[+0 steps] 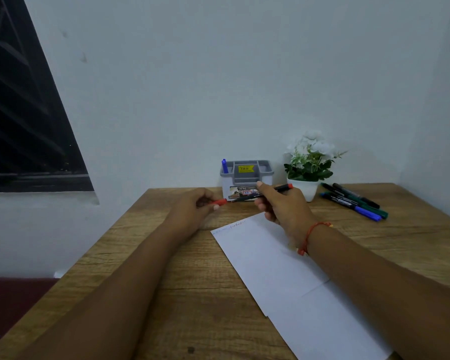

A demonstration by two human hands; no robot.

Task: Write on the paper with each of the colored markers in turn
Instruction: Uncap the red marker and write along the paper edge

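Two hands work above the table's far side: right hand [281, 203] grips the red marker [265, 193], axis left-right, tip toward the cap [220, 202] pinched in left hand [192, 206]; paper [283, 271] lies just nearer.

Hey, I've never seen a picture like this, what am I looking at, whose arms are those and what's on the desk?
This is one picture from a wide-angle camera worn on a person's head, looking forward and down, so the two arms belong to the wearer. There is no robot. The right hand holds a dark marker with a red end; the left hand holds its red cap, pulled off. On the wooden desk lies a white sheet of paper with a little writing near its far edge. Against the wall stand a grey pen holder with one blue pen and a small pot of white flowers. More markers lie at the right.
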